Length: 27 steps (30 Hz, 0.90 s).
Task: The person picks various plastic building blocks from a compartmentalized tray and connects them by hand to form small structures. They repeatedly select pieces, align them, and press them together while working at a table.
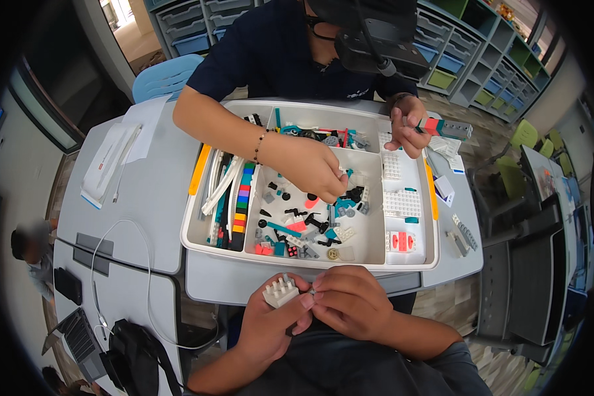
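Observation:
My left hand is closed around a white studded building-brick piece, held up in front of my body below the tray's near edge. Against it, the fingers of my right hand pinch a small grey piece, mostly covered by the fingertips. Just beyond lies a white sorting tray with loose bricks and connectors in its compartments. Across from me, a co-worker's hand reaches into the middle compartment; the co-worker's other hand holds a built stick of red, teal and grey pieces.
Grey tables carry the tray. Loose grey beams lie right of it. Papers, a white cable, a laptop and a black bag are on the left. Shelves with bins stand behind the co-worker.

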Tool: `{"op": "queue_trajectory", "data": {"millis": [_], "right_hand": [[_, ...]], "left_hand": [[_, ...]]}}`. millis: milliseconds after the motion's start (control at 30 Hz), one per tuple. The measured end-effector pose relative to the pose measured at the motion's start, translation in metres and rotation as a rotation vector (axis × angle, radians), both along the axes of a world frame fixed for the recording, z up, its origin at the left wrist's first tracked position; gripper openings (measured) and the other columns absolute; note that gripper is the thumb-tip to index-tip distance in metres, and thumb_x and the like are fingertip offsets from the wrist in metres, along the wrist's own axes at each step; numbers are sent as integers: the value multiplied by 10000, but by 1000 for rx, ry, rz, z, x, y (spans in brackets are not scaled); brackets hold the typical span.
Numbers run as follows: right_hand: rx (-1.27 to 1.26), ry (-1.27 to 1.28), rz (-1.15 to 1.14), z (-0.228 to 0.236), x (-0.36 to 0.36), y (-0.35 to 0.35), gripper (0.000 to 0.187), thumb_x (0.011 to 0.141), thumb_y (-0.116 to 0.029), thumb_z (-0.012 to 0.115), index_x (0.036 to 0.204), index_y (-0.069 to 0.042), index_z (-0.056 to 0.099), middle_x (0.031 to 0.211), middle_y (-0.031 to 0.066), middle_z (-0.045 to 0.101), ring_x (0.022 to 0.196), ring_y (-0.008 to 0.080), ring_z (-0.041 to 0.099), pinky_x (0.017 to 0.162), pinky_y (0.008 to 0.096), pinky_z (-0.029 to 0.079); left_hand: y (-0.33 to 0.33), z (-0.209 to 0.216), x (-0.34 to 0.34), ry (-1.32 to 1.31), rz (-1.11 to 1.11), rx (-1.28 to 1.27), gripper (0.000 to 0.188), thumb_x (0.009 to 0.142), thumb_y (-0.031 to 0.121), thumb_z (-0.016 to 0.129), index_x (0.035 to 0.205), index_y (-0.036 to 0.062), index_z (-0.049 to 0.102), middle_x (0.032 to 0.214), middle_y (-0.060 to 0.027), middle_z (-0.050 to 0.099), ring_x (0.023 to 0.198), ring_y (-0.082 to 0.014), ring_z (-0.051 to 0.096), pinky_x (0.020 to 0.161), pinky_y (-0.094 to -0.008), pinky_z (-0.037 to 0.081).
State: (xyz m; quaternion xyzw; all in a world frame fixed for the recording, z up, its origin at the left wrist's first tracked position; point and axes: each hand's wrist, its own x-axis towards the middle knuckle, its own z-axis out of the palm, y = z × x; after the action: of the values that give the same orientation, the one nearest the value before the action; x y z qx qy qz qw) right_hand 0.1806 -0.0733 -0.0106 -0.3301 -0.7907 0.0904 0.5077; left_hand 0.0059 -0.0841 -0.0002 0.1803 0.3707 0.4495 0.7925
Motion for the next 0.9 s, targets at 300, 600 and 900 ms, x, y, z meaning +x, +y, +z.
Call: {"op": "queue_trajectory", "data": {"millis": [300,600,900], "right_hand": [[9,-15,-14,0,10,-3,350,699,25,838,994,-21,655,1011,96,691,901,261,700,752,347,593],[-421,118,176,17,19,8,390,775,-37,801,1147,-26,684,1145,120,650,1042,296,625,907,402,504],[-570,89,276,29,34,18,321,759,-43,803,1067,-49,710,1111,102,687,1010,274,616,874,376,489]], "left_hand": [[0,-4,6,-5,-21,50,165,904,-28,662,1037,10,573,762,-44,588,562,-100,518,492,-242,368],[9,-3,0,34,-41,53,210,877,3,690,1051,3,572,763,-38,569,562,-89,496,491,-234,362],[13,-8,-3,-34,-152,83,256,879,47,721,1073,-5,563,811,-53,580,603,-87,508,498,-224,371]]}}
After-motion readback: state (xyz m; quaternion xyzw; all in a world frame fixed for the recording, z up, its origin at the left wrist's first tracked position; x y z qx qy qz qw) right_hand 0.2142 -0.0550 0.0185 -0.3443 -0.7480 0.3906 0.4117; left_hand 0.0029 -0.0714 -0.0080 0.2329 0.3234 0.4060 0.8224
